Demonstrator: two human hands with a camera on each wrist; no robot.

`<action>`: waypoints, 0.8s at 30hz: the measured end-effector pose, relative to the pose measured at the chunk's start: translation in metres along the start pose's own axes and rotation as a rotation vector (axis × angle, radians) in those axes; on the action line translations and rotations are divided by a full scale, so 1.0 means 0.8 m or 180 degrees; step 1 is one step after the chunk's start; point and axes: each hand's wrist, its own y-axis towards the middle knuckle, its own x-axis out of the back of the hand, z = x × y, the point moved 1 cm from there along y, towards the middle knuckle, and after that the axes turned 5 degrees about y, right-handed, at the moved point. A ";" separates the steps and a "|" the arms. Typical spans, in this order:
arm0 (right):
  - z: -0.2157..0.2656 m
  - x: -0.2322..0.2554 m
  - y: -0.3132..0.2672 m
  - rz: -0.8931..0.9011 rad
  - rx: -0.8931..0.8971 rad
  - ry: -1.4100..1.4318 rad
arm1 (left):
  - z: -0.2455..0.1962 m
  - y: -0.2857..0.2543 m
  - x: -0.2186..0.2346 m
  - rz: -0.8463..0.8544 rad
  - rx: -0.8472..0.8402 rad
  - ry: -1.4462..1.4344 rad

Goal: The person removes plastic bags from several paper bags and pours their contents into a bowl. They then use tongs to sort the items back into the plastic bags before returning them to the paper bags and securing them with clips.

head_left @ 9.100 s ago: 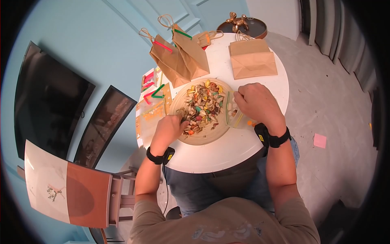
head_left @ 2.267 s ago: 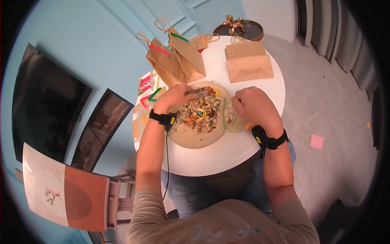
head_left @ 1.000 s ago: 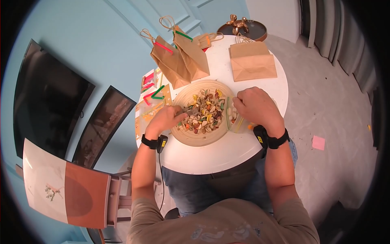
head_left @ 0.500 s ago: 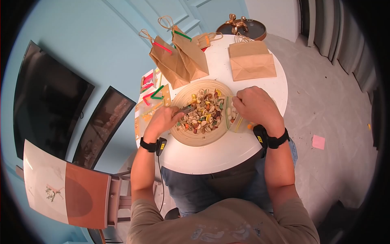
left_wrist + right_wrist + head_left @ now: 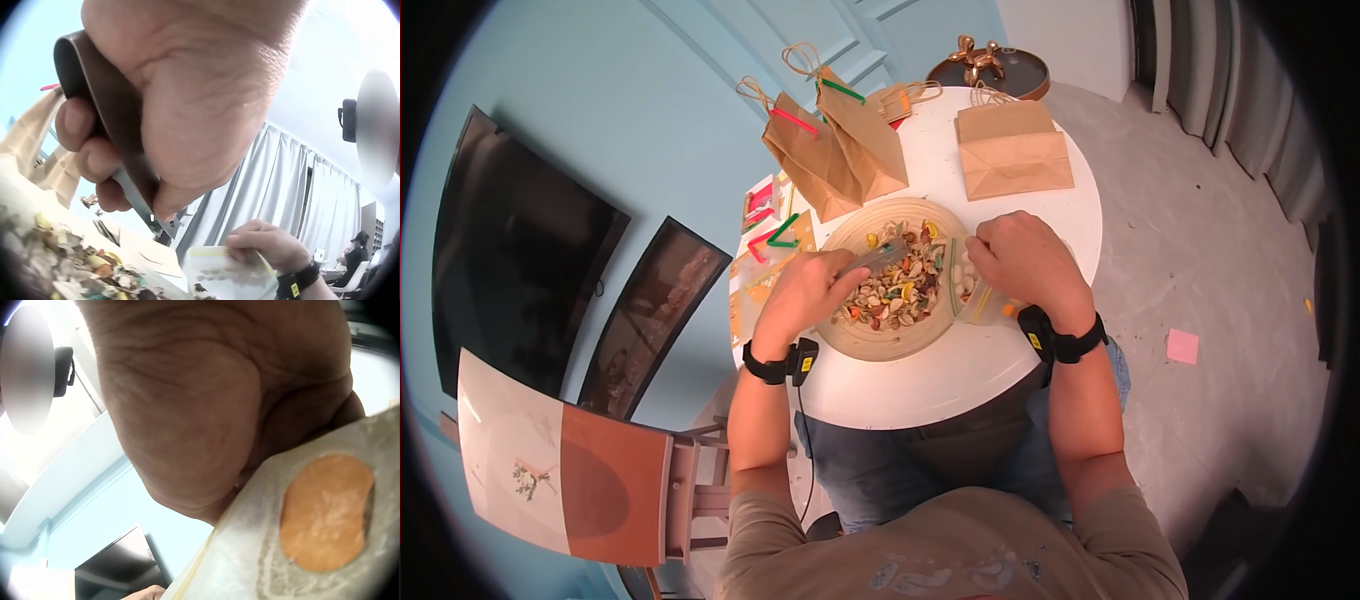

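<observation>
One pair of metal tongs (image 5: 887,256), mid-frame, head view, gripped by the left hand (image 5: 805,290) over mixed dried pieces (image 5: 890,297) on a round tray (image 5: 885,346). One clear zip bag (image 5: 978,306), right of centre, pinched by the right hand (image 5: 1030,258). Two brown paper bags (image 5: 868,140), upper left of centre.

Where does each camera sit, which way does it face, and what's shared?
Head: on the head, facing forward and down at the round tray; left hand, right hand, arms and torso show.
Left wrist: on that wrist, facing past the left hand and metal tongs toward potpourri-like mix and curtains; right hand shows too.
Right wrist: on that wrist, facing past the right hand and zip bag toward a wall screen; part of the left hand shows.
Head and left wrist share the tongs and mix.
</observation>
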 end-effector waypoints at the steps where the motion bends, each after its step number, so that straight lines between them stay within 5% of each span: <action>1: 0.000 0.001 0.000 0.0019 -0.0022 -0.0002 | -0.010 0.006 -0.004 -0.0018 -0.0135 -0.0030; 6: 0.001 0.002 0.000 -0.0065 -0.0012 0.0018 | -0.059 0.027 -0.026 0.0008 -0.0598 0.0009; 9: -0.002 0.005 0.000 -0.0081 -0.0009 0.0007 | -0.063 0.023 -0.021 0.0055 -0.0216 -0.0236; 21: -0.001 0.009 -0.005 -0.0075 -0.0021 0.0016 | 0.137 -0.030 -0.030 0.1177 0.1294 -0.0179; 24: 0.000 0.009 -0.003 -0.0033 -0.0041 -0.0011 | 0.142 -0.036 -0.040 0.1188 0.0971 -0.0893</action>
